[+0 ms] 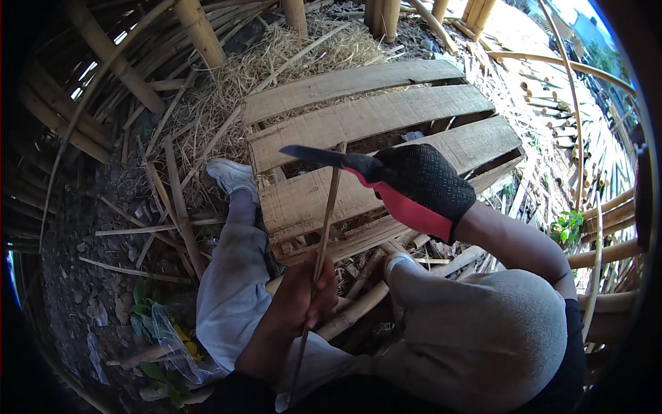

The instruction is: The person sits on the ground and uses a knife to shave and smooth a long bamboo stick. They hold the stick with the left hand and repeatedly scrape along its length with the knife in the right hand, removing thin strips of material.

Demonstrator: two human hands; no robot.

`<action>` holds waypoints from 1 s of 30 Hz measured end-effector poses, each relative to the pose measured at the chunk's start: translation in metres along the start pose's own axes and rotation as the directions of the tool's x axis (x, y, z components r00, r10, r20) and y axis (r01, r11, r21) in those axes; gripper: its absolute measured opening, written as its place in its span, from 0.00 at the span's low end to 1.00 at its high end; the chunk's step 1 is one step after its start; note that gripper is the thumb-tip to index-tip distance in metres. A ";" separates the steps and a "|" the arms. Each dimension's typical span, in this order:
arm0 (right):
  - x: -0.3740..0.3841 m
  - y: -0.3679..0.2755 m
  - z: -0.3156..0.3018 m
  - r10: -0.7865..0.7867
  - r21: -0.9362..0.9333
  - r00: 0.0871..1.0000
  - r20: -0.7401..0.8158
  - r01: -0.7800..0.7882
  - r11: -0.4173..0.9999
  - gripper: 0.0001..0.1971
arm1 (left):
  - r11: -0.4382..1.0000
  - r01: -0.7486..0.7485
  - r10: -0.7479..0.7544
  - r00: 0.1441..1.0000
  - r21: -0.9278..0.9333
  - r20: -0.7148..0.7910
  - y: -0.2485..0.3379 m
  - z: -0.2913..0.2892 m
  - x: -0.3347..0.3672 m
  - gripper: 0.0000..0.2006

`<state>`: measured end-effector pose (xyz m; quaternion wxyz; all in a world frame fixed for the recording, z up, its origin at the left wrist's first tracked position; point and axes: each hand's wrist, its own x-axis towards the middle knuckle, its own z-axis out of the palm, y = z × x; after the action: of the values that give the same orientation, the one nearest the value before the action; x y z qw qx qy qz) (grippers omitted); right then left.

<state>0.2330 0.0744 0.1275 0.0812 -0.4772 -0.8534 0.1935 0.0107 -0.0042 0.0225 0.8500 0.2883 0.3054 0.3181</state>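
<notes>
Head view: at left, clear plastic [176,338] lies on the ground. The bare left hand [307,293] has its fingers closed around a thin stick [325,234], slanting up before a slatted wooden crate [296,203]. A knife [310,154] crosses the stick near its upper end. The right hand [424,186], gloved black and red, grips the knife.

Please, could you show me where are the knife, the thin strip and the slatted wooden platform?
Knife [312,154]: head view, on the dark blade.
Thin strip [327,224]: head view, on its stretch below the knife.
Slatted wooden platform [386,119]: head view, on the second slat from the far edge.
</notes>
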 end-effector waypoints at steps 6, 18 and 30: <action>0.008 0.028 0.004 0.000 0.140 0.985 -0.173 0.024 0.990 0.13 | 0.999 0.014 -0.013 1.000 0.036 -0.027 -0.001 0.003 0.002 0.26; 0.001 0.016 -0.007 0.086 -0.055 0.993 -0.078 -0.090 0.994 0.12 | 0.989 -0.041 0.052 0.996 0.143 -0.072 -0.006 0.004 0.001 0.27; -0.002 0.009 0.001 0.116 0.137 0.983 -0.141 -0.097 0.986 0.12 | 0.967 -0.059 0.095 0.986 0.247 -0.135 -0.004 0.010 0.000 0.27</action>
<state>0.2409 0.0762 0.1232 0.1647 -0.5289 -0.8039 0.2164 0.0191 -0.0093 0.0261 0.7707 0.3773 0.3919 0.3317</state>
